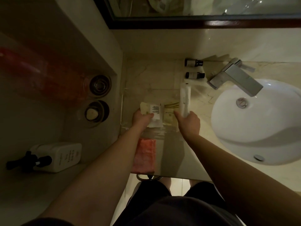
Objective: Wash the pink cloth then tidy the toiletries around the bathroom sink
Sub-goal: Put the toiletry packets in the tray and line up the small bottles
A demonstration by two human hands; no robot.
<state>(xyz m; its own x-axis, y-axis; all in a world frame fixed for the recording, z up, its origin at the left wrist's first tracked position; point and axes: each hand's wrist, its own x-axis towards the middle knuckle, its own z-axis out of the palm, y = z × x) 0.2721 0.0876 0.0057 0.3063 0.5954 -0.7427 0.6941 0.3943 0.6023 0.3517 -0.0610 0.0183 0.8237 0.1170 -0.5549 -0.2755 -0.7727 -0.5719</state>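
Observation:
The pink cloth (145, 154) lies folded at the counter's front edge, partly under my left forearm. My left hand (141, 119) pinches a small white packet (155, 111) that lies on other flat packets. My right hand (189, 122) holds the near end of a long white tube (185, 98); its index finger points at a cream sachet (169, 114). Two small dark bottles (193, 62) (194, 75) lie on their sides further back. All these sit on a clear tray (151, 75) left of the sink.
The white basin (260, 128) with a chrome tap (234, 77) fills the right. On the lower ledge to the left stand a white pump bottle (57, 156) and two round metal containers (99, 84) (96, 112). A mirror frame (195, 23) runs along the back.

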